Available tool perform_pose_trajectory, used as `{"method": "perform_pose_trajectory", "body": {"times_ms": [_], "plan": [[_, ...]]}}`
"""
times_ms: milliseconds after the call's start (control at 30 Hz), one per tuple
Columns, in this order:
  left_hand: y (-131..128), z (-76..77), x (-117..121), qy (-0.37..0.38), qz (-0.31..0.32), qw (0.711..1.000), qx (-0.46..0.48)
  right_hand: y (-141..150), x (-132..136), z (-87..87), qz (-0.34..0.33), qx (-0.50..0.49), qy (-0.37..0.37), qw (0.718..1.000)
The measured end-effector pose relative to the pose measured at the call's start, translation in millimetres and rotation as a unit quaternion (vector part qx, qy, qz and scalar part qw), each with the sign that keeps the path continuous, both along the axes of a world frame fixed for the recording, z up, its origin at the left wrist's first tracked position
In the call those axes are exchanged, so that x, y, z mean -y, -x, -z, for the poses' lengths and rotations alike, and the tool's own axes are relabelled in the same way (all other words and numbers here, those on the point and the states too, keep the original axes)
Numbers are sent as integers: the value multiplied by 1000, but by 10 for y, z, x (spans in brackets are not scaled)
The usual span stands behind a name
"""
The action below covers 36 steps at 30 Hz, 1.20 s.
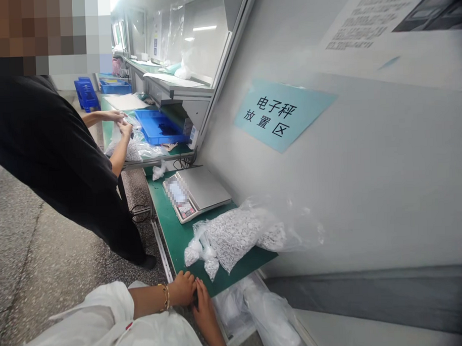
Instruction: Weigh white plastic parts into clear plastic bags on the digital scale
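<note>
My left hand (183, 289), with a gold bracelet on the wrist, rests at the near edge of the green table (168, 215), its fingers curled. Nothing shows in it. Beside it is my right hand (204, 304), its visible fingers stretched toward the table edge and nothing seen in them. Just beyond the hands lie two small knotted plastic bags (211, 267) of small white pieces. A large clear bag (233, 233) full of similar pieces lies against them. Behind it stands a digital scale (206, 186) with a bare metal pan and a blurred display.
At left a person in dark clothes handles a clear bag (133, 148) near a blue tray (157, 126). A small knotted bag (159, 170) lies left of the scale. Below the table is an open drawer with plastic bags (268, 313). A wall with a blue sign (284, 115) rises at right.
</note>
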<state>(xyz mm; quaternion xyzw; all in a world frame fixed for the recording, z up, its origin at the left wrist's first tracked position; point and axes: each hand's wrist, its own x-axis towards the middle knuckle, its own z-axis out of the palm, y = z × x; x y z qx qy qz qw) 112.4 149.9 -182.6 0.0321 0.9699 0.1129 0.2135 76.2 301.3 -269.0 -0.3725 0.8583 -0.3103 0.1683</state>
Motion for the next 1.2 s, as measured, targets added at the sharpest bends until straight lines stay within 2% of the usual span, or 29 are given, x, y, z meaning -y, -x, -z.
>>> {"method": "perform_pose_trajectory", "body": {"times_ms": [333, 567, 1000, 1200], "plan": [[-1, -60, -1, 8, -1, 1000, 14, -3, 20, -91, -6, 10, -19, 1000], [-12, -23, 3, -9, -5, 1000, 4, -29, 19, -143, 2, 14, -5, 1000], [-5, -81, 5, -6, -4, 1000, 16, -31, 20, -193, -2, 8, -13, 1000], [-5, -89, 12, -3, -7, 1000, 20, -31, 17, -164, 6, 20, 4, 1000]]}}
